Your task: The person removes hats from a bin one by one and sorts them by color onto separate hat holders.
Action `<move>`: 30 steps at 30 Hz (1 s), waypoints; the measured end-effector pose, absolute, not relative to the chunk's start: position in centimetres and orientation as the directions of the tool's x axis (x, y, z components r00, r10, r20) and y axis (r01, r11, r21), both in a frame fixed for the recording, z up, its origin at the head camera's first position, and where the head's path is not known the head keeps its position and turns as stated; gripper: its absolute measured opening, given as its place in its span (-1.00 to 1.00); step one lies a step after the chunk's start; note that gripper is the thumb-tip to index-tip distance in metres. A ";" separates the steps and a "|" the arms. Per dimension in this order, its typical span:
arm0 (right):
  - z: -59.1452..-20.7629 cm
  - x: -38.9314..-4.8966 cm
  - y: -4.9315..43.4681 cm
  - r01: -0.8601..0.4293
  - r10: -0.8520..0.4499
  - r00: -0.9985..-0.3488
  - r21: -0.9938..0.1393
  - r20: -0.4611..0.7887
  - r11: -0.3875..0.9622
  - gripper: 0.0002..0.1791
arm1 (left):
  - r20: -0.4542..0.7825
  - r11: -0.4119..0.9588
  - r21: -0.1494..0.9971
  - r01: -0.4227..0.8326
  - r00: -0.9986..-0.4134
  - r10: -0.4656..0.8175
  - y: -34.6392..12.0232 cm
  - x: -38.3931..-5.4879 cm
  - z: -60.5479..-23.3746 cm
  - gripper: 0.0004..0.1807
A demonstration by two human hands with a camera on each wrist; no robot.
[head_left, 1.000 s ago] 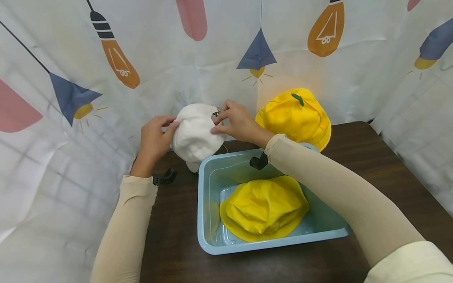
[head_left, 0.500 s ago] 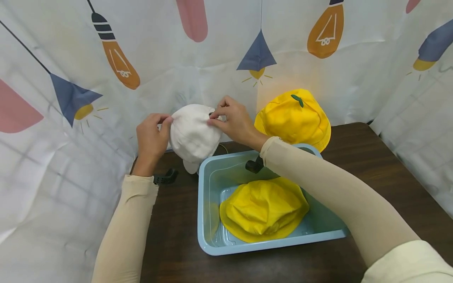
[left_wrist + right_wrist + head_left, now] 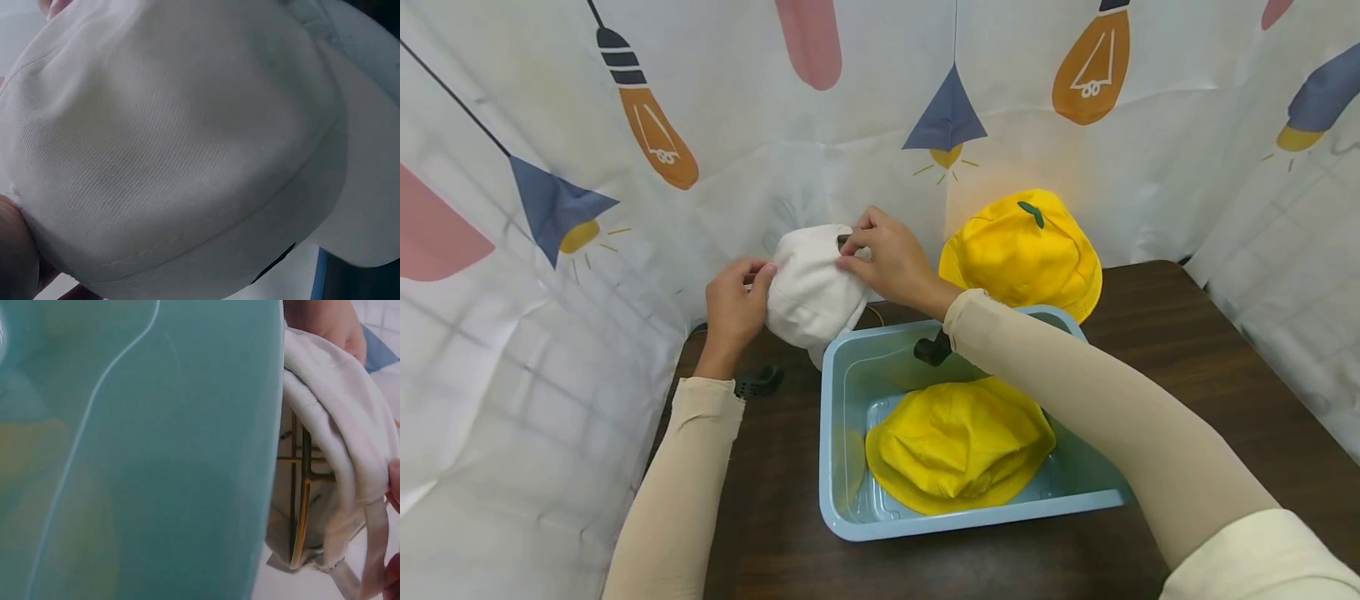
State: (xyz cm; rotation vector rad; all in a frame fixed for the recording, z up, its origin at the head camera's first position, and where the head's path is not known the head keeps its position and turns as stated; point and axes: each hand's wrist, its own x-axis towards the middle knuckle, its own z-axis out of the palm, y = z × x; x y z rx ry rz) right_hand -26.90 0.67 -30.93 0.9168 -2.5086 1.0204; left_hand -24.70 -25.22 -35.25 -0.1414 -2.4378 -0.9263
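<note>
A white cap is at the back left, its brim hanging low beside the bin corner. In the right wrist view, gold wire bars of a stand show inside the cap's opening. My left hand pinches the cap's left edge between thumb and fingers. On the other side, my right hand pinches the edge by the back opening, above the strap. The left wrist view is filled by the cap's crown.
A light blue bin stands close in front of the cap, with a yellow bucket hat inside. Behind it on the right is another yellow hat with a green leaf. A patterned curtain hangs behind the dark wooden table.
Both hands keep hold of the cap. Over the last half second, the left hand has moved right and slightly down; the cap has turned, its brim shifting right toward the bin.
</note>
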 end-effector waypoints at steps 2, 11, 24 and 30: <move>-30.9 -27.0 0.8 -0.637 -0.461 -0.771 -0.529 0.439 0.562 -0.79 | 0.506 0.757 0.593 0.275 -0.858 -0.086 -25.1 -24.7 -35.7 -0.68; -31.0 -26.7 1.1 -0.618 -0.485 -0.786 -0.501 0.383 0.605 -0.80 | 0.501 0.753 0.601 0.266 -0.860 -0.097 -24.4 -24.4 -36.4 -0.66; -31.1 -26.6 1.2 -0.623 -0.479 -0.783 -0.495 0.397 0.606 -0.81 | 0.503 0.732 0.627 0.266 -0.856 -0.119 -24.3 -24.2 -36.7 -0.66; -31.1 -26.5 1.0 -0.607 -0.465 -0.795 -0.522 0.390 0.600 -0.79 | 0.474 0.694 0.680 0.235 -0.864 -0.172 -24.5 -23.8 -36.4 -0.63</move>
